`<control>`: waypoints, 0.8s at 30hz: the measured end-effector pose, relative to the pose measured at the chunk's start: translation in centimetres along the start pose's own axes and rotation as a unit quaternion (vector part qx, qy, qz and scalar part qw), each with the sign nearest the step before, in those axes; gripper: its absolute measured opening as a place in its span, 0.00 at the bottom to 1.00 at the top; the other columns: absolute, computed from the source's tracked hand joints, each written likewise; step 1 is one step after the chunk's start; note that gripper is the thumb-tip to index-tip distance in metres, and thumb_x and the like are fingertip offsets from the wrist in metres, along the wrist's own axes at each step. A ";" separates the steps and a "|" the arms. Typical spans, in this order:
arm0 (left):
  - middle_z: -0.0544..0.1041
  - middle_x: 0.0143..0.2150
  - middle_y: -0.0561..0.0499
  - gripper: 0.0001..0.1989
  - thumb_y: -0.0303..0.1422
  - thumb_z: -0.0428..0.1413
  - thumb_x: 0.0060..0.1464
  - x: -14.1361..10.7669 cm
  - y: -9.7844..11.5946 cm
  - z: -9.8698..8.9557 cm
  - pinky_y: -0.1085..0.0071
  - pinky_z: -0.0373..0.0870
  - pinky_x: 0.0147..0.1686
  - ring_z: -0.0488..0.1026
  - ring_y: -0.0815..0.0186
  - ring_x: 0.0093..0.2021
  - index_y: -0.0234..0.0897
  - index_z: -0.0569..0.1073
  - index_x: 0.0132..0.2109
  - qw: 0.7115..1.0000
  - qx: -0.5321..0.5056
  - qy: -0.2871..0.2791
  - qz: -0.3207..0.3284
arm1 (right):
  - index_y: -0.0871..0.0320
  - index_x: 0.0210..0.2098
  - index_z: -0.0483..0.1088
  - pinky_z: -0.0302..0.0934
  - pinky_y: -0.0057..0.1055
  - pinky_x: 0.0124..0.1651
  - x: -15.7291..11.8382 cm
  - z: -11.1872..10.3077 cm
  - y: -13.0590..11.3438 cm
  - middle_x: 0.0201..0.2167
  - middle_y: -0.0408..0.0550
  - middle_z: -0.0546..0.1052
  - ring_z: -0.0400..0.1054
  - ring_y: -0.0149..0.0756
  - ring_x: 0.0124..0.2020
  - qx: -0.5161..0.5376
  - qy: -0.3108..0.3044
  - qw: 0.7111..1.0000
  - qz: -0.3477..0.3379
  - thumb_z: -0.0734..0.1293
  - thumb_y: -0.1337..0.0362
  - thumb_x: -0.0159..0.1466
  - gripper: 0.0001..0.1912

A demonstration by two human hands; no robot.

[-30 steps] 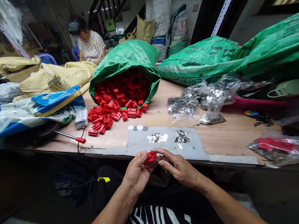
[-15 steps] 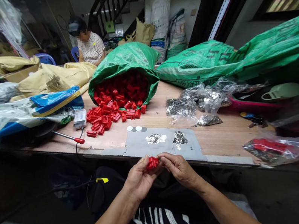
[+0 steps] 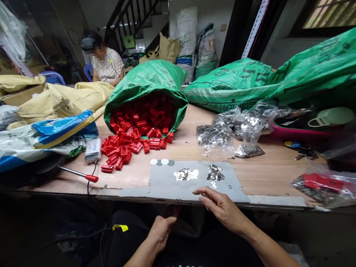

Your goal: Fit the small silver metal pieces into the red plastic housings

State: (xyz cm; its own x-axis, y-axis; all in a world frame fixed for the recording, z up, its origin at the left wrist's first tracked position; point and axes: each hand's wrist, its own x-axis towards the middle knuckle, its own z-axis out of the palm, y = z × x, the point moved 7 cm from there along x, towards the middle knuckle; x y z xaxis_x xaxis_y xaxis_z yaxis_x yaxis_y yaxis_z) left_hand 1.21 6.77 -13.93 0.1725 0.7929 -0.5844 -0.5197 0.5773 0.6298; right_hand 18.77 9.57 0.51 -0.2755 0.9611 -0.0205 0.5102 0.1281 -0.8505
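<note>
Below the table edge, my left hand is closed, its thumb pointing right; something reddish and dark shows dimly past the thumb, too small to name. My right hand hovers at the front edge of the grey mat, fingers apart and nothing visible between them. On the mat lie a pile of shiny metal pieces and a darker metal pile. Red plastic parts spill from a green sack behind the mat.
Clear bags of metal pieces lie right of centre. A red-tipped lever juts out at left. At the right stands a pink basket near a bag with red parts. A person sits beyond the table.
My hands have separated. The left dropped below the table edge, and the red part held between them is no longer clearly seen. My right hand has opened beside the mat. The view shifted slightly.
</note>
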 end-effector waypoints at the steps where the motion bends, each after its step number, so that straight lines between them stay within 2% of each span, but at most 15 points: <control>1: 0.79 0.28 0.48 0.12 0.17 0.63 0.37 0.3 0.0 -0.3 0.69 0.68 0.38 0.75 0.65 0.29 0.29 0.77 0.34 1.000 -0.001 0.002 0.012 | 0.56 0.47 0.70 0.59 0.29 0.36 0.3 0.0 -0.2 0.33 0.45 0.73 0.64 0.34 0.30 -0.007 0.001 1.000 -0.004 0.58 0.51 0.67 0.19; 5: 0.79 0.28 0.48 0.13 0.17 0.61 0.35 1.1 0.1 -1.6 0.67 0.69 0.39 0.76 0.62 0.33 0.29 0.77 0.33 0.999 -0.008 0.014 0.031 | 0.55 0.44 0.71 0.60 0.31 0.40 2.1 0.4 -1.8 0.35 0.46 0.75 0.67 0.36 0.34 -0.039 -0.010 0.998 -0.042 0.57 0.53 0.67 0.17; 7: 0.78 0.26 0.47 0.10 0.20 0.61 0.37 1.6 0.0 -2.2 0.64 0.70 0.38 0.76 0.59 0.33 0.29 0.77 0.32 0.999 -0.013 0.022 0.024 | 0.54 0.42 0.71 0.60 0.30 0.38 3.4 0.7 -2.7 0.32 0.45 0.75 0.67 0.35 0.32 -0.059 -0.023 0.996 -0.062 0.56 0.53 0.68 0.16; 10: 0.76 0.21 0.47 0.03 0.21 0.61 0.37 2.3 -0.5 -2.7 0.61 0.71 0.38 0.77 0.55 0.33 0.29 0.75 0.25 0.999 -0.016 0.037 0.010 | 0.54 0.43 0.69 0.61 0.29 0.35 5.9 1.3 -3.7 0.27 0.42 0.73 0.67 0.34 0.28 -0.093 -0.042 0.991 -0.085 0.55 0.54 0.69 0.16; 13: 0.76 0.21 0.45 0.05 0.24 0.63 0.38 2.8 -1.0 -2.6 0.59 0.71 0.38 0.77 0.52 0.35 0.30 0.73 0.22 0.999 -0.016 0.041 -0.001 | 0.53 0.46 0.68 0.63 0.31 0.39 9.2 1.7 -4.6 0.33 0.45 0.76 0.70 0.36 0.34 -0.134 -0.043 0.983 -0.120 0.55 0.54 0.69 0.15; 16: 0.78 0.31 0.42 0.06 0.27 0.64 0.43 2.8 -1.1 -1.7 0.59 0.72 0.39 0.76 0.52 0.39 0.29 0.75 0.29 1.000 -0.015 0.021 -0.007 | 0.51 0.52 0.66 0.63 0.35 0.47 12.9 2.8 -6.2 0.45 0.48 0.75 0.70 0.38 0.44 -0.208 -0.040 0.963 -0.167 0.58 0.57 0.68 0.15; 19: 0.75 0.47 0.46 0.13 0.35 0.58 0.55 2.5 -0.5 -0.8 0.59 0.73 0.42 0.73 0.57 0.47 0.37 0.72 0.47 1.000 -0.018 -0.009 0.003 | 0.50 0.56 0.64 0.61 0.38 0.52 16.6 5.0 -8.4 0.55 0.49 0.70 0.66 0.41 0.52 -0.295 -0.058 0.931 -0.208 0.63 0.56 0.65 0.20; 20: 0.73 0.50 0.46 0.15 0.35 0.57 0.56 2.4 -0.2 -0.7 0.59 0.73 0.42 0.72 0.57 0.49 0.39 0.70 0.51 1.000 -0.019 -0.016 0.007 | 0.50 0.56 0.65 0.60 0.38 0.53 17.7 5.9 -9.3 0.56 0.49 0.68 0.64 0.42 0.54 -0.318 -0.068 0.919 -0.222 0.64 0.55 0.63 0.21; 24: 0.72 0.51 0.46 0.17 0.36 0.57 0.55 1.9 0.4 -0.5 0.57 0.73 0.41 0.70 0.55 0.50 0.42 0.69 0.52 0.999 -0.016 -0.038 0.016 | 0.55 0.56 0.65 0.57 0.39 0.54 22.2 10.0 -13.6 0.57 0.53 0.67 0.61 0.45 0.53 -0.377 -0.091 0.876 -0.285 0.68 0.52 0.59 0.28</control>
State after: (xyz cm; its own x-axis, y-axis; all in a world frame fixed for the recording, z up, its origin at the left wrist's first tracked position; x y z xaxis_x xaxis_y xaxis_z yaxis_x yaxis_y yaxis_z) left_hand 0.94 8.40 -15.04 0.2175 0.8245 -0.5225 -0.5525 0.5453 0.6304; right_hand -2.41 26.73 6.39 -0.7512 0.6421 0.1529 0.6221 0.7662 -0.1609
